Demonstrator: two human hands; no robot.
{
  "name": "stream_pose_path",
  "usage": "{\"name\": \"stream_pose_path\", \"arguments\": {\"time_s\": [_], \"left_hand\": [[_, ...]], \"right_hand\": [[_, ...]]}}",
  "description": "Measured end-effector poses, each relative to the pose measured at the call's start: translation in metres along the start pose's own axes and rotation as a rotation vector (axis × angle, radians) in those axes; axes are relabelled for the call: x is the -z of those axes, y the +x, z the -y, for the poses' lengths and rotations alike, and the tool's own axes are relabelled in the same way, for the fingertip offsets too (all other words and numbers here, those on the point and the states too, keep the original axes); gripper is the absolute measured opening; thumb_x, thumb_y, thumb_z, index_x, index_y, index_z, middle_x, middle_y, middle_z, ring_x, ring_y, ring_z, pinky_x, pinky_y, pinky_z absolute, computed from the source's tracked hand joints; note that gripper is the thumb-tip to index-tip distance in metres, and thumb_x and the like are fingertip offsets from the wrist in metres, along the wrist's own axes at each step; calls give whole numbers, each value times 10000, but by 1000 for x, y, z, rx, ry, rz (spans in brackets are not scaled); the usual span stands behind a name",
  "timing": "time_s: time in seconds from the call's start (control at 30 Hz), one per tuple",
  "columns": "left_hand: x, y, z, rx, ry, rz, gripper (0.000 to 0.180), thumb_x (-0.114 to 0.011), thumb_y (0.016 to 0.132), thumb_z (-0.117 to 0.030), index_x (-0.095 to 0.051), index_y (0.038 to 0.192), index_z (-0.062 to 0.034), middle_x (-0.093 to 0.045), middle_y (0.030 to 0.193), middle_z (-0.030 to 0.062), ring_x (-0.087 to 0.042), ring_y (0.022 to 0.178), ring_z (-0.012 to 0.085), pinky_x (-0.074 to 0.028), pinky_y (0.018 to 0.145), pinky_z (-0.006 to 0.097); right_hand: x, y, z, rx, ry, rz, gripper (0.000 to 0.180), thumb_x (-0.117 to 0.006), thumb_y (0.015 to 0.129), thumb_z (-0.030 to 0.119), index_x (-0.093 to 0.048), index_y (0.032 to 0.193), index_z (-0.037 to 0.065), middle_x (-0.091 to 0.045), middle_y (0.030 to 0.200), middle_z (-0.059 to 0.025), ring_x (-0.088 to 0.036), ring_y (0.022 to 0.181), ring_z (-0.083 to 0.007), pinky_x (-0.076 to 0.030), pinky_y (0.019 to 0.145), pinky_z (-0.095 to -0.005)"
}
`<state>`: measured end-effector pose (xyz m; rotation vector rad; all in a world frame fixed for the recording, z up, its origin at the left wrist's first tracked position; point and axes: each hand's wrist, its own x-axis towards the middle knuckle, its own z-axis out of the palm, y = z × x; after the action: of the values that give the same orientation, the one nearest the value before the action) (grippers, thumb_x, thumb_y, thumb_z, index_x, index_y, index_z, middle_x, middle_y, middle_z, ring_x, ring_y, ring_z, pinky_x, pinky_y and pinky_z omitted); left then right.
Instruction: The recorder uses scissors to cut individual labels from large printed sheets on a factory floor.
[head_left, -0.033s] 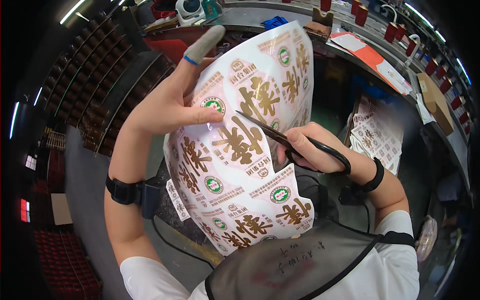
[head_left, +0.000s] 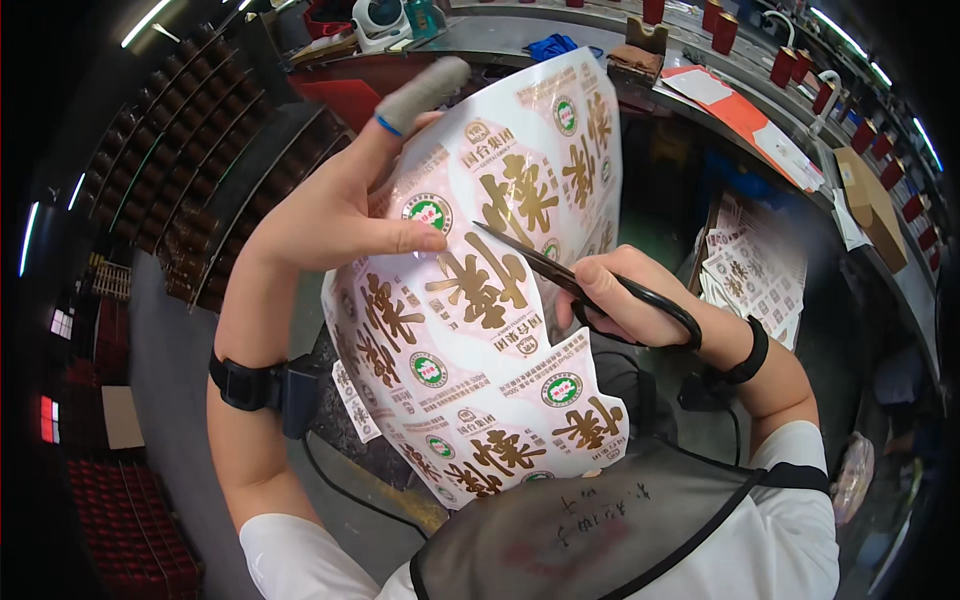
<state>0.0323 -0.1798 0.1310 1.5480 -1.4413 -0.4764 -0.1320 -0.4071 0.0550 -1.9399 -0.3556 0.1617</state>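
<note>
My left hand (head_left: 330, 215) holds up a large white sheet of printed labels (head_left: 480, 380) with gold characters and green round seals, thumb pressed on its front. A grey finger cot (head_left: 420, 92) with a blue band covers the raised index finger. My right hand (head_left: 625, 295) grips black-handled scissors (head_left: 560, 275). Their blades are parted and lie on the middle of the sheet, pointing left toward my left thumb. Each wrist wears a black band.
A pile of cut labels (head_left: 750, 265) lies low at the right. Behind it runs a workbench (head_left: 620, 30) with red cups (head_left: 785, 65), orange sheets (head_left: 740, 110) and a cardboard box (head_left: 870, 205). Dark racks (head_left: 200, 190) stand at the left. A grey apron (head_left: 600, 530) covers my chest.
</note>
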Motion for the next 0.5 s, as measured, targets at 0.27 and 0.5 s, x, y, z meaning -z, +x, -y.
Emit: {"name": "stream_pose_path", "arguments": {"time_s": [0.27,0.5], "left_hand": [[6,8,-26,50,212,124,790,-811,657,-50,-428,1341,51,-290,1412,94,-335,1302,192,-304,1082,326],[7,9,-38,30,184,72,750,-796,653,-32,-458,1318,52,-304,1409,95,-357,1288,186,-313,1074,329]], "right_hand": [[-18,3,-6,225,38,-83,613,-330,950,573,-621,862,40,-505,553,16,-441,443,-52,-328,418,-223],[-6,25,10,294,-191,-84,539,-283,987,482,-571,912,32,-554,613,-134,-586,586,-320,-466,584,-377]]}}
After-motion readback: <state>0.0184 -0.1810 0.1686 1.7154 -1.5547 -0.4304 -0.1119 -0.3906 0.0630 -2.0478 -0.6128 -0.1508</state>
